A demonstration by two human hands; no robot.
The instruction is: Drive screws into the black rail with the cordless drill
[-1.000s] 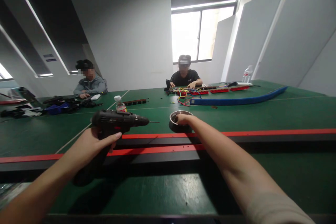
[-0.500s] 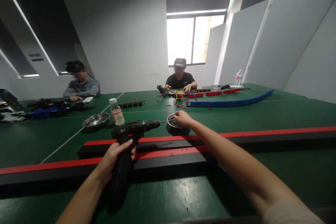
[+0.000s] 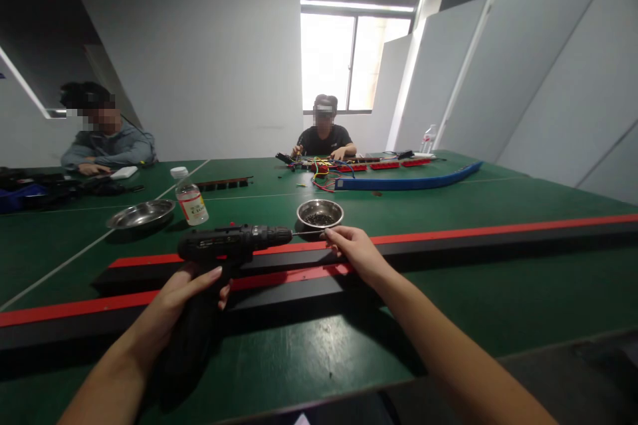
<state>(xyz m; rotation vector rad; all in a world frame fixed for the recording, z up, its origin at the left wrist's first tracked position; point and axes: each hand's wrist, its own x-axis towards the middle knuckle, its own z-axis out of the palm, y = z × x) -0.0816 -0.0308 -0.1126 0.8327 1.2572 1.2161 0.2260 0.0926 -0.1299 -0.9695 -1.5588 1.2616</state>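
My left hand point(image 3: 192, 295) is wrapped round the handle of a black cordless drill point(image 3: 224, 244), held level above the table. From its chuck a long thin bit point(image 3: 306, 233) points right. At the bit's tip, the fingers of my right hand point(image 3: 351, 249) pinch something small that looks like a screw; the fingertips mostly cover it. Just behind stands a steel bowl point(image 3: 319, 204) with many small dark screws at its bottom. Beneath the drill and both hands lie two long black bars with red top faces, a nearer one point(image 3: 279, 299) and a farther one point(image 3: 448, 237).
A shallow steel dish point(image 3: 142, 214) and a labelled plastic bottle point(image 3: 192, 202) stand to the left. Farther off lie a blue curved strip point(image 3: 413, 183) and coloured wires point(image 3: 321, 176). Two people sit across the green table point(image 3: 498, 202), one point(image 3: 326, 139) facing me and another point(image 3: 107, 136) at left.
My right hand has come out of the bowl towards me and now pinches at the bit's tip. The drill stays in my left hand. The view has turned slightly right.
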